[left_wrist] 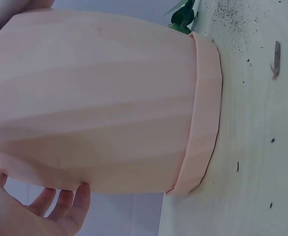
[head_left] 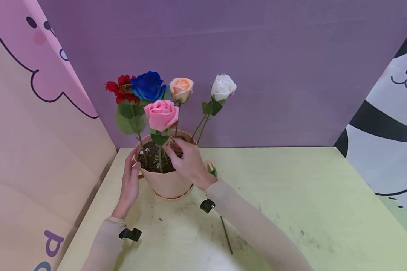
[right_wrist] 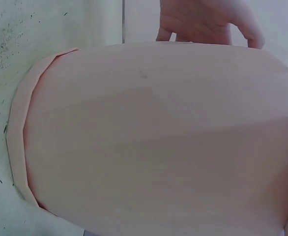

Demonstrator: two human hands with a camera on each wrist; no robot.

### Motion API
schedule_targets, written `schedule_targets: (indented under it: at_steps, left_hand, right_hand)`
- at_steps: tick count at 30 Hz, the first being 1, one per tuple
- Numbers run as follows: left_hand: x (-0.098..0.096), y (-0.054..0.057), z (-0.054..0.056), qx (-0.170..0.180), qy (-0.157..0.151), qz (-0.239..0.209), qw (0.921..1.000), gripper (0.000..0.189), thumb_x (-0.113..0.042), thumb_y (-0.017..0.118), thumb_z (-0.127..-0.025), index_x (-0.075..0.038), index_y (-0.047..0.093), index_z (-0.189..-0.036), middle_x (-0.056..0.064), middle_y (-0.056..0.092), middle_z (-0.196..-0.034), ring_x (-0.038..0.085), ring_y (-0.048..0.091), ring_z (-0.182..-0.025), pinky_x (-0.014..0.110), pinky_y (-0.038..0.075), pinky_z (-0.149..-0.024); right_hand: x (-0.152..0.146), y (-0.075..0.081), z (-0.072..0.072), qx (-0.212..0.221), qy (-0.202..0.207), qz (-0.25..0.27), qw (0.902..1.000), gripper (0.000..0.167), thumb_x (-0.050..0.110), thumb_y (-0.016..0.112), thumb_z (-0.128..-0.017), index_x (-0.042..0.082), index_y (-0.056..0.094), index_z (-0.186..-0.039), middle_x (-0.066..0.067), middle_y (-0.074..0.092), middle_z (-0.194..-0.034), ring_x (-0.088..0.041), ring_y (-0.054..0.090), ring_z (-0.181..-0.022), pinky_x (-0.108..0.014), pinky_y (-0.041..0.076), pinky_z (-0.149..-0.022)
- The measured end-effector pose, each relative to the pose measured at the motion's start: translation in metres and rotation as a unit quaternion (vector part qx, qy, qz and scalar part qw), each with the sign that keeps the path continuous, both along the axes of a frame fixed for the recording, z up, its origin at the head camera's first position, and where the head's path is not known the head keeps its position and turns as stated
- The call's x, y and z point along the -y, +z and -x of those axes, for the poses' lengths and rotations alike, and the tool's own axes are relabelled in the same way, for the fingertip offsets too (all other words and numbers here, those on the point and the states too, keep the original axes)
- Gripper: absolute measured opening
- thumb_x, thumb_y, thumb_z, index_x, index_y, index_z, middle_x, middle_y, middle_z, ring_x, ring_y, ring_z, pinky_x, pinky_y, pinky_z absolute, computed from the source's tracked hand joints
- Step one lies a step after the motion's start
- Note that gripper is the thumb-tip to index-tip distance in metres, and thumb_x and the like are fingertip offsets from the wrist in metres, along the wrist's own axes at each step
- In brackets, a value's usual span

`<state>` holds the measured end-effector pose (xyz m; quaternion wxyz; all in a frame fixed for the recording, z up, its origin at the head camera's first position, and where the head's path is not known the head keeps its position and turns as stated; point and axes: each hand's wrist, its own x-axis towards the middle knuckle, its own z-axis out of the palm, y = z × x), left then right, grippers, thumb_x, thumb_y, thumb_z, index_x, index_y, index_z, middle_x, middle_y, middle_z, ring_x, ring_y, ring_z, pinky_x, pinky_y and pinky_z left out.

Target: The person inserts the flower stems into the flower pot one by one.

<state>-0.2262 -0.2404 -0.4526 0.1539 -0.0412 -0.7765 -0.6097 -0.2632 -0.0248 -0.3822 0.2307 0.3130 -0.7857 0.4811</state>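
My left hand (head_left: 130, 184) grips the left side of a pale peach flowerpot (head_left: 167, 184), with the thumb near the rim. In the left wrist view, its fingers (left_wrist: 80, 209) curl against the pot's wall. Over the dark soil (head_left: 150, 156), my right hand (head_left: 190, 160) pinches at the leafy stem of a pink artificial rose (head_left: 161, 114), thumb and forefinger close together just below the bloom. Around it in the pot stand a red flower (head_left: 123, 90), a blue rose (head_left: 148, 86), a peach rose (head_left: 181, 89) and a white rose (head_left: 224, 87) leaning right.
Another flower lies on the pale yellow table (head_left: 291, 188), its green leaves (head_left: 211, 170) beside the pot and its stem (head_left: 226, 235) passing under my right forearm. Soil crumbs are scattered in front of the pot. A purple wall (head_left: 291, 75) rises behind, with a patterned panel on each side.
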Motion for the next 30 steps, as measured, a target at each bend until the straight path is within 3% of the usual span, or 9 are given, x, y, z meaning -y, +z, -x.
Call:
schedule_targets:
  at_steps: [8, 14, 18, 21, 25, 30]
  left_hand:
    - [-0.003, 0.001, 0.002, -0.016, -0.002, 0.0, 0.9999, 0.058, -0.035, 0.031, -0.117, -0.02, 0.019, -0.172, 0.021, 0.027, -0.171, 0.039, 0.038, -0.149, 0.053, 0.046, -0.104]
    - [-0.003, 0.004, 0.006, -0.014, -0.003, -0.001, 0.9999, 0.059, -0.035, 0.03, -0.116, -0.021, 0.018, -0.172, 0.019, 0.023, -0.174, 0.039, 0.033, -0.154, 0.059, 0.044, -0.108]
    - [-0.002, 0.005, 0.007, -0.013, -0.003, -0.002, 0.9999, 0.059, -0.034, 0.031, -0.116, -0.021, 0.018, -0.172, 0.02, 0.026, -0.171, 0.039, 0.038, -0.149, 0.059, 0.045, -0.107]
    - [-0.001, 0.004, 0.006, -0.011, -0.001, 0.001, 0.9999, 0.058, -0.034, 0.031, -0.117, -0.022, 0.018, -0.172, 0.02, 0.028, -0.171, 0.038, 0.04, -0.149, 0.052, 0.047, -0.104]
    - [0.0, 0.001, 0.003, -0.007, 0.002, -0.002, 1.0, 0.057, -0.034, 0.032, -0.117, -0.023, 0.019, -0.172, 0.018, 0.028, -0.171, 0.037, 0.04, -0.149, 0.047, 0.047, -0.102]
    - [0.002, -0.001, 0.0, -0.011, 0.004, -0.002, 0.9999, 0.058, -0.032, 0.032, -0.116, -0.021, 0.019, -0.172, 0.021, 0.031, -0.168, 0.038, 0.042, -0.146, 0.05, 0.046, -0.103]
  right_hand:
    - [-0.021, 0.012, -0.001, -0.027, 0.029, 0.064, 0.9972, 0.02, 0.011, 0.071, -0.101, -0.001, 0.077, -0.116, -0.016, 0.081, -0.108, -0.027, 0.08, -0.094, -0.033, 0.064, -0.085]
    - [-0.04, 0.028, -0.005, -0.032, 0.036, 0.078, 0.9958, 0.016, 0.007, 0.071, -0.101, -0.003, 0.077, -0.112, -0.018, 0.081, -0.106, -0.029, 0.079, -0.091, -0.035, 0.064, -0.084]
    - [-0.055, 0.031, -0.009, -0.024, 0.033, 0.086, 0.9955, 0.015, 0.005, 0.072, -0.1, -0.002, 0.078, -0.111, -0.017, 0.081, -0.102, -0.032, 0.079, -0.089, -0.038, 0.064, -0.083]
    - [-0.065, 0.028, -0.011, -0.022, 0.035, 0.094, 0.9947, 0.012, 0.004, 0.072, -0.099, -0.002, 0.079, -0.108, -0.016, 0.081, -0.098, -0.035, 0.078, -0.087, -0.039, 0.064, -0.08]
    - [-0.074, 0.014, -0.016, -0.007, 0.018, 0.115, 0.9931, 0.01, 0.003, 0.072, -0.099, -0.002, 0.079, -0.104, -0.016, 0.081, -0.094, -0.036, 0.077, -0.082, -0.03, 0.063, -0.071]
    - [-0.086, -0.012, -0.02, 0.066, -0.025, 0.138, 0.9879, 0.013, 0.009, 0.069, -0.102, 0.001, 0.079, -0.108, -0.016, 0.081, -0.097, -0.027, 0.078, -0.082, -0.024, 0.059, -0.064]
